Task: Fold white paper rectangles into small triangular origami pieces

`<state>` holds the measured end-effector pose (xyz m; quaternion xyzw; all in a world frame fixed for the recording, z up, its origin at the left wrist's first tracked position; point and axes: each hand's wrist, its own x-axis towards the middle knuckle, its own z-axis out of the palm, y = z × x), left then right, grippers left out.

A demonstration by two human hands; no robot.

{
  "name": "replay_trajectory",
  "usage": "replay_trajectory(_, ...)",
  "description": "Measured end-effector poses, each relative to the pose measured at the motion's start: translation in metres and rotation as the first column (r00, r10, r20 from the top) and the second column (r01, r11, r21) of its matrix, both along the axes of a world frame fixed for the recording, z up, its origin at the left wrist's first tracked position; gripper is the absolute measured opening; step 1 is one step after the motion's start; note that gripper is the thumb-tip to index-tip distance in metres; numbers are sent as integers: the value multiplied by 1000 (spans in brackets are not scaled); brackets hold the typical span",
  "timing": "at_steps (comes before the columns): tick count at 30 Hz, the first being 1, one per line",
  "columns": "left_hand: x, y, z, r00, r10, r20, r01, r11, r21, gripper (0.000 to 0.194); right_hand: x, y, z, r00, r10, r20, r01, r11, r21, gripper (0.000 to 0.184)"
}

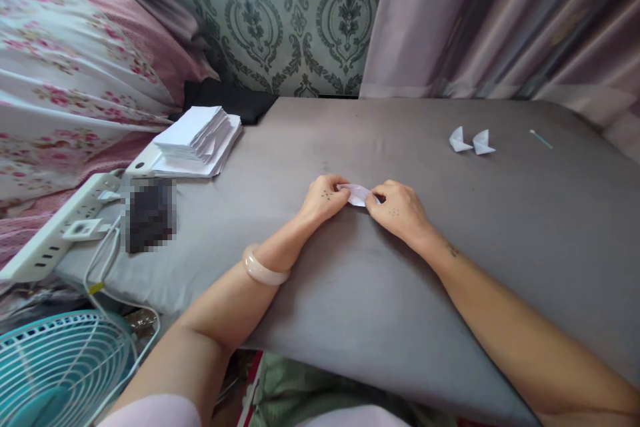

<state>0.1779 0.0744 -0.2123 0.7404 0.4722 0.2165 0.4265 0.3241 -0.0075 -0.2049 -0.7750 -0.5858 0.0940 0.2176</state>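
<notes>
A small piece of folded white paper (358, 195) is stretched between my two hands, a little above or on the grey cloth surface. My left hand (326, 199) pinches its left end, thumb on the near side. At the right end, my right hand (397, 208) grips the paper between thumb and curled fingers. The fingertips behind the paper are partly hidden. Two finished-looking folded paper shapes with pointed tips, one paper piece (459, 140) beside another paper piece (483, 142), stand apart from my hands at the back right.
A stack of white paper (193, 140) sits at the back left by a black cloth (227, 99). A power strip (60, 227) with cables and a blurred dark object (149, 215) lie left. A teal fan (60, 370) stands lower left. A thin stick (541, 139) lies far right.
</notes>
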Motion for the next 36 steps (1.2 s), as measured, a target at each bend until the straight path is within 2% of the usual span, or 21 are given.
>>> replay_trajectory(3,2,1,-2,997,73,27,-75,995,64,41,-3,0,3,987,-13,-161,-1,996,-86,21)
replay_trajectory(5,3,2,-4,996,80,50,-83,995,61,39,-6,0,4,956,-49,-290,0,986,-166,21)
replay_trajectory(8,5,1,-5,998,36,57,-40,996,78,33,-8,2,4,848,-144,-511,-1,962,-274,14)
replay_trajectory(10,5,-3,-2,1000,-16,25,14,994,111,32,-9,4,5,763,-185,-619,-14,953,-302,16)
replay_trajectory(13,5,-9,5,993,-107,-58,114,981,155,37,-6,6,8,692,-209,-691,-26,949,-313,25)
replay_trajectory(17,3,-12,9,976,-191,-107,209,959,194,43,-2,6,11,648,-207,-732,-66,943,-325,21)
replay_trajectory(20,2,-10,6,972,-208,-109,226,953,199,42,-1,6,12,617,-206,-759,-85,942,-325,17)
replay_trajectory(23,2,-9,2,975,-202,-95,218,954,206,50,-3,6,10,619,-216,-756,-58,947,-317,16)
replay_trajectory(28,4,-9,-1,981,-158,-111,179,960,216,59,-7,6,9,679,-213,-702,-1,957,-291,19)
replay_trajectory(30,4,-10,-1,985,-125,-123,147,969,200,51,-8,6,10,680,-199,-705,-18,957,-288,19)
replay_trajectory(34,4,-11,3,990,-72,-120,92,981,170,23,-7,4,11,684,-117,-720,-71,972,-225,20)
replay_trajectory(36,4,-10,5,996,-30,-85,42,988,147,17,-7,4,10,689,-100,-718,-69,977,-202,20)
